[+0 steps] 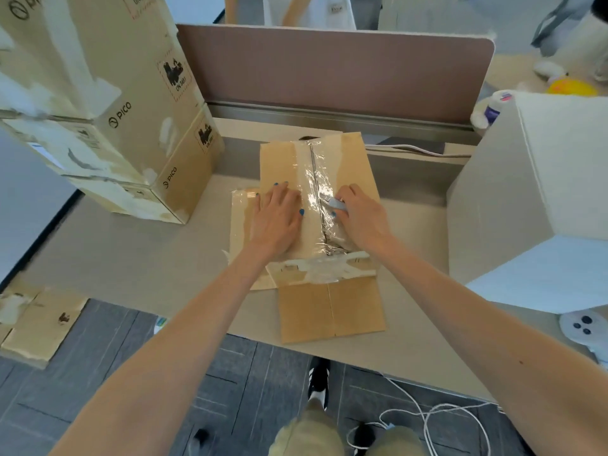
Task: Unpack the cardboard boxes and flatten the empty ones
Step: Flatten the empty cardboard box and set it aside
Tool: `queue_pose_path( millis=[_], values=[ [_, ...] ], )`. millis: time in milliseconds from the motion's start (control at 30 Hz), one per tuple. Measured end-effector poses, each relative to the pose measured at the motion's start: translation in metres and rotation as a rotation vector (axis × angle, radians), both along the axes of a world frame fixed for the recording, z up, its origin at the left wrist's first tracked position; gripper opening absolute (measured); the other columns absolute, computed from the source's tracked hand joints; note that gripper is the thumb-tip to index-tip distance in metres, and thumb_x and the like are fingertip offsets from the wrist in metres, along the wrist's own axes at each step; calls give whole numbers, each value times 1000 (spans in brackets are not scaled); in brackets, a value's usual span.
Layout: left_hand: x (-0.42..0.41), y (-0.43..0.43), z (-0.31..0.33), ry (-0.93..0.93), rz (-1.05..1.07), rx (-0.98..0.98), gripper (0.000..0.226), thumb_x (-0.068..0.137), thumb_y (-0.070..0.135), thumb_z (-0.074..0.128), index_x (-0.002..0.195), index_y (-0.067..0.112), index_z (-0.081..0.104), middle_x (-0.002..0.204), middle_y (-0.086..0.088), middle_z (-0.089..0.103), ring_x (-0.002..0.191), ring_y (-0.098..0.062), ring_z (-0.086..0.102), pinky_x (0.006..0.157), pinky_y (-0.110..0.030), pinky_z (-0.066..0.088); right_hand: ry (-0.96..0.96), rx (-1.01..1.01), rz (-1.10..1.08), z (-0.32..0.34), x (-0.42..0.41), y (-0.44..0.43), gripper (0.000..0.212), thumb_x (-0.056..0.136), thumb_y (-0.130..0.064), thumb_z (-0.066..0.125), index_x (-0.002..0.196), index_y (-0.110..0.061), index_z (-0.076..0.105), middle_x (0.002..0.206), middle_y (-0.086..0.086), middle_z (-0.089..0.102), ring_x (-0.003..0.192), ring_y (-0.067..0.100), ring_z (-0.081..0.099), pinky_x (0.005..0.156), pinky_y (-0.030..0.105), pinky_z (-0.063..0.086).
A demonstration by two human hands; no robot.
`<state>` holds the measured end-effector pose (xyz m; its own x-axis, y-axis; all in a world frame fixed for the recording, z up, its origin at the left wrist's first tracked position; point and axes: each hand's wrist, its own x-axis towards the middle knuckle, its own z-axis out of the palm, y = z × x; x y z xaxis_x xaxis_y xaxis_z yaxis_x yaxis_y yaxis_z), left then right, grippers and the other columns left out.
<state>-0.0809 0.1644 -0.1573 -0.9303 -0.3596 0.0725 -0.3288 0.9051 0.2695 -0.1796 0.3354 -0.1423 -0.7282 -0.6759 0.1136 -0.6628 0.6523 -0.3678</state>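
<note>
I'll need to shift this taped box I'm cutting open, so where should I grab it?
Probably the near flap, from your own side: it lies folded out toward you, its free edge about at the desk edge, so fingers can slide under. Set the cutter in your right hand down first.
</note>
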Motion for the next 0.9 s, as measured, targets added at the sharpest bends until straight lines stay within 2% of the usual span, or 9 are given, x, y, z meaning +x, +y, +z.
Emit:
queue_pose_path(
  millis=[267, 467, 633, 767, 900],
  values=[
    [-74, -56, -6, 29, -28, 15, 42, 100, 35, 45, 139, 18, 44, 157, -6, 30, 146, -29, 24, 117, -51, 18, -51, -32, -66, 3, -65, -65, 20, 95, -19, 52, 113, -11, 50, 117, 4, 49, 84, 32, 58, 68, 38, 43],
    [-121, -77, -11, 39, 2, 53, 54, 101, 43, 43, 148, 16, 37, 160, -3, 29, 150, -23, 17, 121, -50, 4, -16, -75, -87, 8, -116, -102, 18, 93, -18, 53, 109, -10, 55, 116, 6, 53, 89, 30, 56, 74, 41, 45],
    [-139, -89, -16, 93, 21, 27, 53, 96, 53, 49, 136, 18, 48, 139, -1, 50, 137, -23, 37, 120, -48, 12, -4, -44, -105, 11, -143, -124, 17, 95, -19, 52, 110, -13, 56, 111, 2, 61, 90, 25, 59, 75, 34, 40],
    [-138, -94, -18, 134, -8, 25, 54, 94, 57, 46, 133, 20, 51, 132, 1, 54, 128, -22, 44, 119, -49, 15, -36, -20, -128, 11, -148, -131, 12, 96, -21, 50, 106, -16, 54, 98, -2, 64, 83, 21, 57, 67, 32, 40],
    [-136, -104, -20, 156, -115, 42, 58, 90, 62, 41, 130, 22, 53, 127, 4, 56, 124, -20, 47, 118, -46, 19, -100, -13, -142, 13, -153, -127, 15, 95, -19, 49, 109, -16, 55, 91, -2, 60, 76, 22, 52, 60, 30, 32]
  ],
)
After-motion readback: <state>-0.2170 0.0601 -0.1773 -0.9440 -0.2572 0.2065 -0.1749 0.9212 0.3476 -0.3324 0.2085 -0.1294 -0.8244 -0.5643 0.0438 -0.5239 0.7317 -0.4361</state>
